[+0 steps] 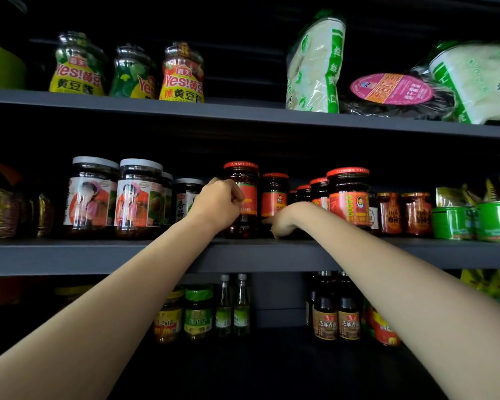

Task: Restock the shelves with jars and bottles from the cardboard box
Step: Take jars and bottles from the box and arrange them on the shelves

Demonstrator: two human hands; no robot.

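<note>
Chili jar with a red lid stands on the middle shelf near the centre of the frame, close to the front edge. Left hand grips it from the left side, fingers curled round the glass and over the red label, so the jar shows just right of the knuckles and rises above them. Right hand lies low and just right of the jar's base, wrist bent down over the shelf edge; its fingers point toward the jar, but whether they touch it or how they are set cannot be told, as they are dark and partly hidden.

Directly right of the held jar stands a smaller red-lidded jar, set a little further back. Further right come more red-lidded jars, then green tins at the right edge. Left of the hand stand white-lidded jars with pictured labels.

On the top shelf, three yellow-labelled sauce jars occupy the upper left of the frame and white-and-green packets the upper right. Below, in the lower centre, the bottom shelf holds green-lidded jars, slim clear bottles and dark bottles.
</note>
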